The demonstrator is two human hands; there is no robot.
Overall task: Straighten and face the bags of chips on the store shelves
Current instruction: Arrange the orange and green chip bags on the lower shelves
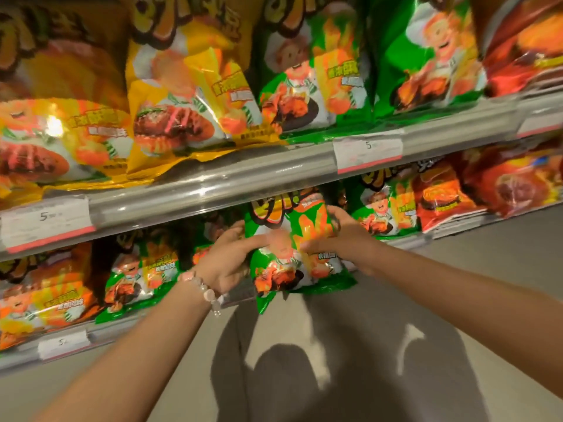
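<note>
A green chip bag (292, 263) with a cartoon figure and fried food on its front is held upright at the front edge of the lower shelf (128, 327). My left hand (231, 257), a beaded bracelet on its wrist, grips the bag's left side with the thumb across the front. My right hand (338, 236) grips the bag's right side near the top. The bag's bottom corner hangs below the shelf edge. More green bags (140, 272) stand to its left and another green bag (387, 211) to its right on the same shelf.
The upper shelf rail (213, 190) with price tags runs just above my hands. It carries yellow bags (182, 95), green bags (313, 83) and red bags (524, 50). Orange bags (39, 293) sit lower left, red bags (451, 196) lower right. The grey floor (396, 300) lies below.
</note>
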